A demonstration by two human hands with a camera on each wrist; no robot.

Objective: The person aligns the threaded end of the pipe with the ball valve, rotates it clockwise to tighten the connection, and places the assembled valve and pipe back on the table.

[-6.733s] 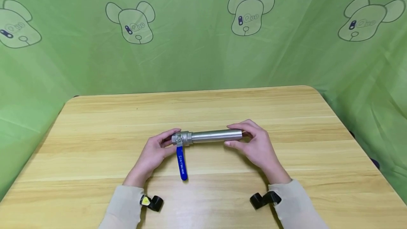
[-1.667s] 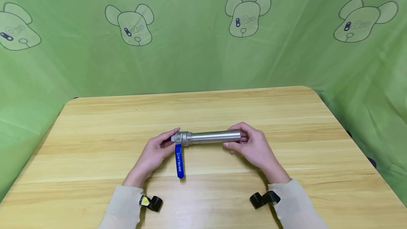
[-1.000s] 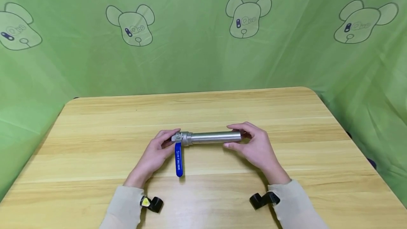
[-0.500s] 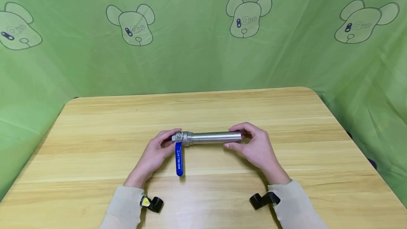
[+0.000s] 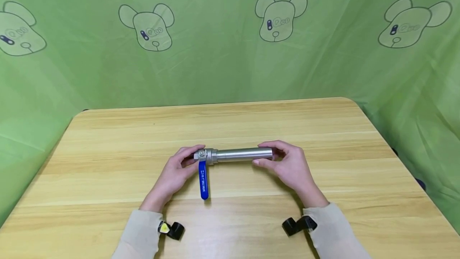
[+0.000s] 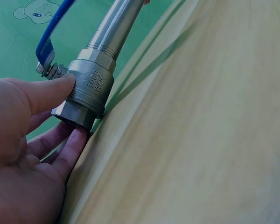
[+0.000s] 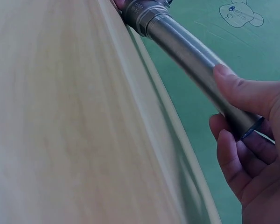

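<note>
A steel ball valve [image 5: 209, 156] is joined end to end with a smooth steel pipe [image 5: 241, 154]; both lie level across the middle of the head view. The valve's blue lever handle [image 5: 203, 180] points toward the person. My left hand [image 5: 177, 171] grips the valve body, thumb on the side marked 1000 WOG [image 6: 91, 84], fingers beneath its hex end. With thumb and fingers, my right hand [image 5: 292, 167] holds the pipe's free right end, seen also in the right wrist view [image 7: 242, 123]. How deep the pipe sits in the valve is hidden.
A wood-grain table [image 5: 230, 125] with rounded far corners lies under the hands. Green cloth [image 5: 215, 63] printed with bear heads hangs behind and at both sides. Black wrist cameras [image 5: 176, 231] sit on the light sleeves.
My right hand's fingers straighten along the pipe a second ago, then curl round its end again. The lever handle tilts slightly back and forth. My left hand keeps its grip on the valve.
</note>
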